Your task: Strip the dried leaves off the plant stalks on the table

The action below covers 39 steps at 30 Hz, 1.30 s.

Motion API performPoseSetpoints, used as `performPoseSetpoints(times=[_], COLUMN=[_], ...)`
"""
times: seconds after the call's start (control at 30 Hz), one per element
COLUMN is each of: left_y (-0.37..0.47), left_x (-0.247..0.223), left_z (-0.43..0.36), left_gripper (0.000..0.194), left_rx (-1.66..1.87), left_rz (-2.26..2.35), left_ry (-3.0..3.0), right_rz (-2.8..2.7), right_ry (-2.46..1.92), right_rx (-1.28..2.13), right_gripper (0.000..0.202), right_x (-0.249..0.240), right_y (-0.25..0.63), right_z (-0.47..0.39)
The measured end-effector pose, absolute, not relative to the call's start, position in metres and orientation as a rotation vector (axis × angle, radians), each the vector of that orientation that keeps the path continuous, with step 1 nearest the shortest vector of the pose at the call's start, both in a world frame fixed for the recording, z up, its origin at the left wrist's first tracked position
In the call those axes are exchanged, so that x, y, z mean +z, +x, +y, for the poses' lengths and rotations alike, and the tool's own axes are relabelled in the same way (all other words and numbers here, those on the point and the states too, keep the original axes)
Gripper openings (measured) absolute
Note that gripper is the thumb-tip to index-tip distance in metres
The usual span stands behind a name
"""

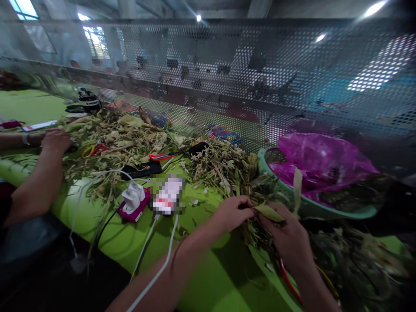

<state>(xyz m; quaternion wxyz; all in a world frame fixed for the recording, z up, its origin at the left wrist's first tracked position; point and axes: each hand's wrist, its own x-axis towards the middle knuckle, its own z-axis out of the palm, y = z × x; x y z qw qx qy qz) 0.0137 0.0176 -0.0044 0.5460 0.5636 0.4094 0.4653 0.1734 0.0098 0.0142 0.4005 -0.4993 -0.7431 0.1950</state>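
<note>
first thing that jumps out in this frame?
Probably the magenta plastic bag in the green basin at right, vivid against the lime-green table. Centre and left, heaps of dried leaves and stems cover the table. In the foreground the left hand and right hand pinch one green leaf between them; a co-worker's hand rests at far left.
</note>
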Motion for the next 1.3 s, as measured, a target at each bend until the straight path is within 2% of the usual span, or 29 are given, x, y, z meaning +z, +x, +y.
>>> performPoseSetpoints(times=[0.17, 0.33, 0.47, 0.73, 0.87, 1.07, 1.3], left_y=[0.013, 0.017, 0.017, 0.016, 0.017, 0.016, 0.014], left_x=[-0.003, 0.003, 0.009, 0.000, 0.000, 0.005, 0.010], left_z=[0.018, 0.015, 0.011, 0.013, 0.012, 0.010, 0.009], left_gripper=[0.010, 0.010, 0.014, 0.011, 0.019, 0.016, 0.016], left_rx=[1.097, 1.067, 1.065, 1.069, 1.061, 1.034, 1.075], left_rz=[0.992, 0.951, 0.884, 0.969, 0.929, 0.886, 0.913], left_ry=[1.382, 1.005, 0.917, 1.217, 1.002, 0.823, 1.068], right_rz=[-1.750, -1.633, -1.515, -1.560, -1.640, -1.800, -1.768], right_ry=[-1.272, -1.213, -1.198, -1.211, -1.209, -1.180, -1.262], right_rx=[0.659, 0.766, 0.908, 0.789, 0.711, 0.508, 0.562], right_gripper=[0.021, 0.019, 0.021, 0.015, 0.014, 0.011, 0.017], right_x=[0.011, 0.012, 0.011, 0.015, 0.013, 0.012, 0.013], right_y=[0.177, 0.172, 0.169, 0.167, 0.167, 0.169, 0.168], right_z=[0.012, 0.010, 0.007, 0.003, 0.003, 0.005, 0.003])
